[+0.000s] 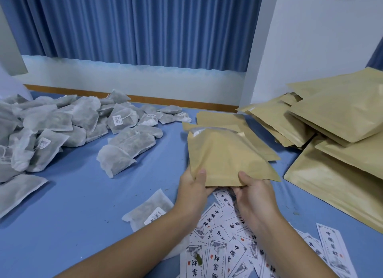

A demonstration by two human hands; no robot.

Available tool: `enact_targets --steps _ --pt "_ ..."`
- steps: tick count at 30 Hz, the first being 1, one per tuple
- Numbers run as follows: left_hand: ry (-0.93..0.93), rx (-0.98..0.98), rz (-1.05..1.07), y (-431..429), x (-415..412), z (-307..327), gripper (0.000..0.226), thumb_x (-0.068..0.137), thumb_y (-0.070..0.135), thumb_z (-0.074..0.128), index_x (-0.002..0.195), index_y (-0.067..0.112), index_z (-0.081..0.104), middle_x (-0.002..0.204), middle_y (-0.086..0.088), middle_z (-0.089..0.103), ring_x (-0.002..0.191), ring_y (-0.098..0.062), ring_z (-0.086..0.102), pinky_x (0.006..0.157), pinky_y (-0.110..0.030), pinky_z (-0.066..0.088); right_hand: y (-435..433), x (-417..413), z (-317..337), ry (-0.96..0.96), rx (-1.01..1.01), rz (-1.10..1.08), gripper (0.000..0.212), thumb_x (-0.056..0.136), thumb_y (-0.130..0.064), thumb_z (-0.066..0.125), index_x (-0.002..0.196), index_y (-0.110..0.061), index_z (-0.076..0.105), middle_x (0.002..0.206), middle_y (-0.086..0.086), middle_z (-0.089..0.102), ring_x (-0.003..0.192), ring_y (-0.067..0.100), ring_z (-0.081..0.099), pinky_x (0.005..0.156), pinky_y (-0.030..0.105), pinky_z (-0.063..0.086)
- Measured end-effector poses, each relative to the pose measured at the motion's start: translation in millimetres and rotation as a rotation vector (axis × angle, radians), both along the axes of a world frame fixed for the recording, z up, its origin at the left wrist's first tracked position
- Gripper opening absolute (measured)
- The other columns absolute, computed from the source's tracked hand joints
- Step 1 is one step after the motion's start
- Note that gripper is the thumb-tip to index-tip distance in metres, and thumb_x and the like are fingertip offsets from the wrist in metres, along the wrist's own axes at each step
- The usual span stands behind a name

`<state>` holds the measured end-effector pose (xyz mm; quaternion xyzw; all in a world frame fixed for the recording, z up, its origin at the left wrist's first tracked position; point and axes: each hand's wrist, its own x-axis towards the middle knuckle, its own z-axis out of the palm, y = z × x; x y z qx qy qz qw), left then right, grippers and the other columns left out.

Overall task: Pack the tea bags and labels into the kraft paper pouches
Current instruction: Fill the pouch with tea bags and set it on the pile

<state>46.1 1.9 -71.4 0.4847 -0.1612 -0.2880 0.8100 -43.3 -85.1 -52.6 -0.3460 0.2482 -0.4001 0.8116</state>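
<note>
A tan kraft paper pouch [228, 155] is held above the blue table surface [83, 199] by both hands. Its near edge is gripped at the left corner by the left hand [192, 188], with the thumb laid on top and the fingers curled underneath. Further right, the same edge is gripped by the right hand [256, 195], thumb likewise on top and fingers curled below. The pouch is tilted so that its far end is raised away from the person. A pale, shiny strip is seen along that far edge; whether the mouth is open cannot be told.

Directly below the hands, white paper labels printed with black characters [226, 248] are scattered on the table in an overlapping heap. A single white mesh tea bag with a barcode sticker [148, 209] is seen just beside the left forearm, partly hidden by it. Two more tea bags [126, 151] are laid overlapping near the middle of the table. A large loose pile of grey-white tea bags [51, 122] is spread over the left side.

A few flat kraft pouches [223, 119] are seen on the table behind the held pouch, and a bigger heap of kraft pouches [335, 120] is stacked on the right. A pleated blue curtain [134, 25] is hung behind the table, with a white wall [310, 39] beside it on the right.
</note>
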Motion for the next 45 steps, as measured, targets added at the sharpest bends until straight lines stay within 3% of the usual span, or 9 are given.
enact_targets --steps 8,15,22,28,31,35,36,37,45 --pt "-0.228 -0.127 -0.165 -22 -2 43 0.035 0.106 0.020 0.048 0.137 0.006 0.049 0.130 -0.014 0.065 0.120 -0.028 0.064 0.098 -0.045 0.054 -25 -23 37 -0.176 -0.188 -0.096 0.029 0.098 0.001 0.056 0.126 -0.006 0.062 0.122 0.010 0.071 0.114 0.021 0.068 0.089 0.034 0.058" --pt "-0.252 -0.135 -0.457 -117 -18 97 0.029 0.106 0.016 0.044 0.133 0.008 0.051 0.119 -0.013 0.069 0.105 -0.027 0.068 0.093 -0.048 0.056 -87 -69 58 0.098 -0.274 -0.313 0.020 0.096 -0.028 0.068 0.094 -0.009 0.064 0.065 0.007 0.059 0.049 0.013 0.047 0.039 0.024 0.033" --pt "-0.211 0.245 -0.426 -227 -44 122 0.019 0.097 0.022 0.066 0.085 0.013 0.054 0.048 0.004 0.053 0.036 -0.008 0.044 0.039 -0.021 0.040 -169 -101 78 0.017 -0.171 -0.429 0.012 0.100 -0.010 0.059 0.105 0.001 0.059 0.059 0.005 0.063 0.046 0.010 0.052 0.044 0.018 0.041" --pt "0.274 -0.207 -0.537 -285 -60 152 0.042 0.104 0.002 0.046 0.145 0.000 0.038 0.109 -0.011 0.057 0.102 -0.015 0.058 0.103 -0.029 0.045 -244 -81 113 -0.209 -0.051 -0.331 0.020 0.096 0.013 0.050 0.089 -0.006 0.051 0.085 0.008 0.048 0.081 0.011 0.054 0.074 0.015 0.052" --pt "-0.046 -0.090 -0.489 -288 -62 145 0.058 0.104 0.004 0.043 0.157 0.015 0.023 0.136 -0.011 0.055 0.124 -0.021 0.056 0.104 -0.030 0.046 -253 -62 115 -0.111 -0.140 -0.284 0.032 0.097 0.013 0.046 0.075 -0.011 0.042 0.078 0.005 0.036 0.076 0.011 0.041 0.070 0.018 0.045" --pt "-0.790 0.369 -0.254 -266 -42 117 0.040 0.098 0.006 0.043 0.135 0.010 0.058 0.134 -0.010 0.062 0.125 -0.024 0.056 0.105 -0.034 0.046 -241 -41 91 0.096 -0.343 -0.221 0.033 0.098 0.007 0.045 0.077 -0.012 0.029 0.077 0.004 0.034 0.074 0.009 0.035 0.085 0.018 0.044" --pt "-0.918 0.450 -0.239 -258 -33 110 0.037 0.096 0.006 0.044 0.128 0.010 0.063 0.128 -0.010 0.066 0.120 -0.026 0.058 0.101 -0.034 0.047 -234 -35 84 0.181 -0.418 -0.189 0.014 0.099 0.004 0.046 0.103 0.017 0.048 0.079 0.002 0.039 0.076 0.008 0.039 0.091 0.021 0.046" --pt "-1.022 0.537 -0.240 -248 -23 103 0.035 0.094 0.007 0.046 0.125 0.009 0.064 0.122 -0.011 0.068 0.117 -0.027 0.060 0.098 -0.033 0.047 -225 -29 76 0.264 -0.487 -0.175 0.019 0.101 0.000 0.048 0.099 -0.009 0.065 0.084 -0.001 0.050 0.081 0.007 0.046 0.092 0.022 0.048" --pt "-1.463 1.081 -0.483 -161 51 52 0.076 0.084 0.068 0.059 0.137 0.014 0.046 0.138 -0.008 0.055 0.123 -0.028 0.053 0.102 -0.040 0.044 -162 12 18 0.946 -1.106 0.144 0.037 0.099 -0.007 0.046 0.129 -0.014 0.065 0.133 0.006 0.065 0.128 0.026 0.056 0.107 0.036 0.043"
